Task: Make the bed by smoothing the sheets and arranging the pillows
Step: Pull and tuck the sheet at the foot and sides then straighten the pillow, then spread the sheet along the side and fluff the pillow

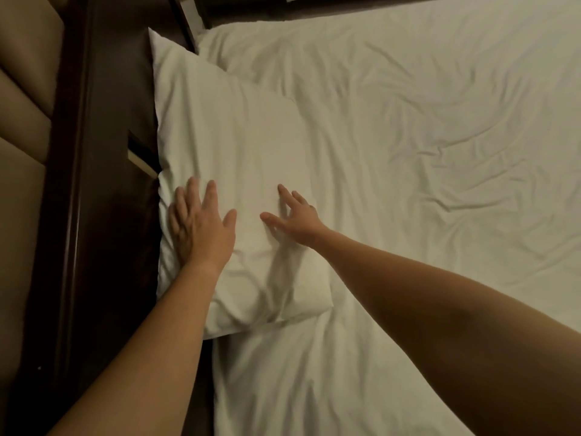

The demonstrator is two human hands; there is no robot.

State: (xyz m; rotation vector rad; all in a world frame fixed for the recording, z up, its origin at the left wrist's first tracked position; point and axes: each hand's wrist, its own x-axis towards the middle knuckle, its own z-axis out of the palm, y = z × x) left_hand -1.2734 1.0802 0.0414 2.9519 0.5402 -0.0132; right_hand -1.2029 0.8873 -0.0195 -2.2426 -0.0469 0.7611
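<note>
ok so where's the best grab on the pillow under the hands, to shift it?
Probably pinch the pillow by its near short end, at the two corners, coming from the person's side. That end lies free on the sheet; the left edge is jammed against the headboard. Left hand and right hand only rest flat on it.

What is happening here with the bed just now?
A person is making the bed. The left hand presses flat on the white pillow, near the edge by the dark headboard. The right hand reaches onto the pillow's middle with its fingers spread. The sheet beside the pillow is wrinkled and not yet smoothed.
</note>
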